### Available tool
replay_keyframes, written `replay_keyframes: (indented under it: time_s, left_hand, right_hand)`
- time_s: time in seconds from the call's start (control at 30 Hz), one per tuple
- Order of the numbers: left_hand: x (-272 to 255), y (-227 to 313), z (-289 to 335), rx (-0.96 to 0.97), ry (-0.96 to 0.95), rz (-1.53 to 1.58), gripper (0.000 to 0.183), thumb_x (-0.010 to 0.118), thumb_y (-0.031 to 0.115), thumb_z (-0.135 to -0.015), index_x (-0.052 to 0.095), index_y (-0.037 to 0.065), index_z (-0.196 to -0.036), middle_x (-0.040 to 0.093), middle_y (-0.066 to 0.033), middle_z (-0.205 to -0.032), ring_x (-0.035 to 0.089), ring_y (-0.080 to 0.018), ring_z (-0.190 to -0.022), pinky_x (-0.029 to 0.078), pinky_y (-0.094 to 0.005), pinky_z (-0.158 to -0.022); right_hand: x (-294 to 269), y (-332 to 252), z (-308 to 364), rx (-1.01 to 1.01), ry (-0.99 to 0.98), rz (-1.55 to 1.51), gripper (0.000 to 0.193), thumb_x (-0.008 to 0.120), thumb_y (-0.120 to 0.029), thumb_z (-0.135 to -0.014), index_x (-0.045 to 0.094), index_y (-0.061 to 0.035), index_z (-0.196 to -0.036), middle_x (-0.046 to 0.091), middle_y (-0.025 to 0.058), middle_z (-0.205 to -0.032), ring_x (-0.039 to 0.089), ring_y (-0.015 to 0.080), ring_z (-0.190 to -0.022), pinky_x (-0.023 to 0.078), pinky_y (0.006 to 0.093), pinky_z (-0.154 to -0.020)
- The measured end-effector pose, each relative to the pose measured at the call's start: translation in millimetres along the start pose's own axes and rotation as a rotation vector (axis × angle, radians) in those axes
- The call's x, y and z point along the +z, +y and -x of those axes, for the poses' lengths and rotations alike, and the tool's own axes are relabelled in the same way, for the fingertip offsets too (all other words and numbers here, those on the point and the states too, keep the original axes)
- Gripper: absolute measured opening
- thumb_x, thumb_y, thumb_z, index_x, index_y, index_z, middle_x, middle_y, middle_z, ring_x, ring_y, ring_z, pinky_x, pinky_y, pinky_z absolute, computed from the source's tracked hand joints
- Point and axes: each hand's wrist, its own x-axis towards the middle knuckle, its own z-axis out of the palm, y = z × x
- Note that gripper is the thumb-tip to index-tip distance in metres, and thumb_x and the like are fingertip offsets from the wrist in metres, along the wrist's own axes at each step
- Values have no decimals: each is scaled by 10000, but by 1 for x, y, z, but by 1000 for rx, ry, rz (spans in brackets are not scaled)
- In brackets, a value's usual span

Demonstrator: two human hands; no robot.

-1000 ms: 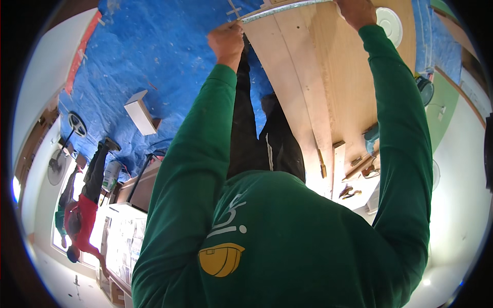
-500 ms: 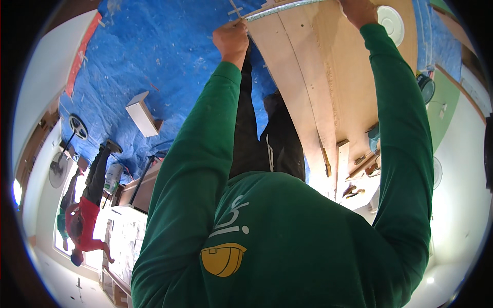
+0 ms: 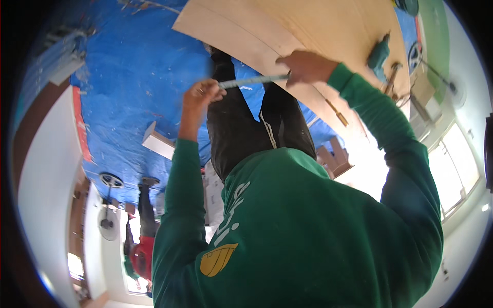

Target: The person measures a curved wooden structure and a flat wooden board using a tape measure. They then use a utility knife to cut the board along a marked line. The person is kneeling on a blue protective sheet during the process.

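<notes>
A pale, narrow strip that looks like a tape measure blade stretches between my hands, above my dark trousers. My left hand pinches its left end with closed fingers, over the blue sheet. At the other end, my right hand is closed round the strip, with the index finger pointing out to the left. Whatever else may be inside that palm is hidden. Just beyond the right hand lies a large light wooden board, close under the fingers.
On the board's right side are a teal power drill, a hammer-like tool and a wooden-handled tool. A blue plastic sheet covers the floor, with a white box-like piece on it. A person in red stands at left.
Both hands have come back toward my body from the board's far edge, bringing the strip along. My view has shifted, and the round white lid on the board is out of sight.
</notes>
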Motion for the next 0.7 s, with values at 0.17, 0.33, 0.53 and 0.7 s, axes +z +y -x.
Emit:
replay_keyframes:
  time_s: [0.17,0.33,0.53,0.7]
  left_hand:
    - [97,-34,34,-229,-244,-7,215,645,138,-1036,653,-38,-1158,729,-142,-1008,754,-222,-910,622,-326,-830]
    - [190,-53,49,-351,-480,-28,260,652,144,-1032,647,-64,-1188,727,-150,-1028,755,-244,-908,625,-341,-836]
    - [232,-86,0,250,-152,-728,518,725,298,-979,606,-62,-1331,727,-238,-1138,734,-322,-1008,567,-393,-885]
    - [260,-76,-46,741,17,-1578,837,789,267,-890,376,42,-1582,299,-342,-1619,308,-542,-1485,367,-549,-1170]
  right_hand:
    - [103,-31,62,12,-69,-684,752,827,-266,-778,541,-36,-1435,735,194,-999,712,293,-913,552,400,-823]
    - [159,-9,165,186,21,-1285,715,759,-302,-906,479,-49,-1513,722,168,-1100,674,220,-1011,523,347,-890]
    - [182,92,188,382,826,-603,574,723,-386,-913,590,-73,-1375,729,221,-1035,722,355,-937,553,460,-823]
    - [159,211,117,530,1025,-20,574,726,-416,-889,589,-68,-1324,681,234,-1129,657,405,-1142,520,557,-916]
